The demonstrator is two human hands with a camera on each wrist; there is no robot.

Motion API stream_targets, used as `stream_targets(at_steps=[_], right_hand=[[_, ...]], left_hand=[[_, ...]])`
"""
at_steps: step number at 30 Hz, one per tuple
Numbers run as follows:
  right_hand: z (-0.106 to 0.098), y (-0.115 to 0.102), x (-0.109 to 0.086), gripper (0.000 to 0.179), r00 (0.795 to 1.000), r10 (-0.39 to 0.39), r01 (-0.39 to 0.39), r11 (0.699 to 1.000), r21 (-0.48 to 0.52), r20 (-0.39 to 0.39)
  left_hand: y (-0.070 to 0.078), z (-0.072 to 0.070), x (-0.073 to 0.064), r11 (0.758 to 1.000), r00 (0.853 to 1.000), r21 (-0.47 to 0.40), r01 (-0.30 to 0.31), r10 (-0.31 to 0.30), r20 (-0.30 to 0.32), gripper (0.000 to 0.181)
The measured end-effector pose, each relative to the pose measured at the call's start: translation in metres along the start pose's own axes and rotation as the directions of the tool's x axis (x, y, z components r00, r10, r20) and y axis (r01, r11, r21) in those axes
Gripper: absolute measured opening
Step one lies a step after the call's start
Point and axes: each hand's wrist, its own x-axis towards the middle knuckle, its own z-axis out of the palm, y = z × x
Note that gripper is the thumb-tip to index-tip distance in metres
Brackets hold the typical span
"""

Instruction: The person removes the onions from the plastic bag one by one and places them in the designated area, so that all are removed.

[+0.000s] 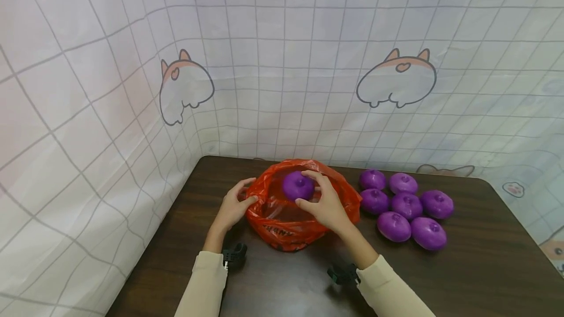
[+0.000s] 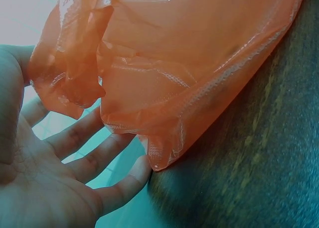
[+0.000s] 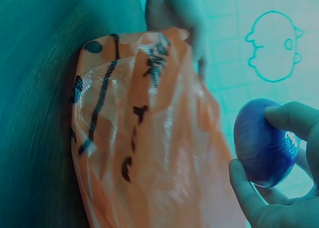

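An orange-red plastic bag [image 1: 282, 238] with dark printing stands on the table, its mouth spread wide. My left hand [image 1: 235, 208] holds the bag's left rim between thumb and fingers; in the left wrist view the other fingers [image 2: 124, 185] spread along its outside. With thumb and fingertips, my right hand [image 1: 328, 207] grips a glossy purple ball [image 1: 296, 187] with a small nub on top. That ball is over the bag's open mouth, and in the right wrist view the purple ball [image 3: 261, 143] appears beside the rim, outside the plastic folds.
Several more purple balls [image 1: 406, 205] lie grouped on the dark wooden table [image 1: 489, 243], right of the bag. A white grid-patterned cloth [image 1: 299, 62] with cartoon animals hangs behind and to the left. Dark straps [image 1: 345, 274] sit at both wrists.
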Motion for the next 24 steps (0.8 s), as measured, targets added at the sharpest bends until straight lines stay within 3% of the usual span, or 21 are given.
stream_targets(at_steps=[10, 18, 24], right_hand=[[-0.040, -0.002, -0.035, 0.070, 0.998, -0.055, 0.056, 0.998, 0.005, -0.039], [-0.067, 0.006, -0.057, 0.070, 0.996, -0.047, 0.050, 0.998, 0.034, -0.080], [-0.088, 0.008, -0.073, 0.070, 0.989, -0.031, 0.029, 1.000, -0.012, -0.147]], left_hand=[[-0.001, 0.000, 0.001, 1.000, 1.000, 0.006, -0.008, 0.008, -0.003, 0.051], [0.000, 0.001, 0.000, 1.000, 1.000, 0.014, -0.007, 0.007, 0.000, 0.052], [0.001, 0.000, -0.001, 1.000, 1.000, 0.009, -0.005, 0.005, -0.004, 0.051]])
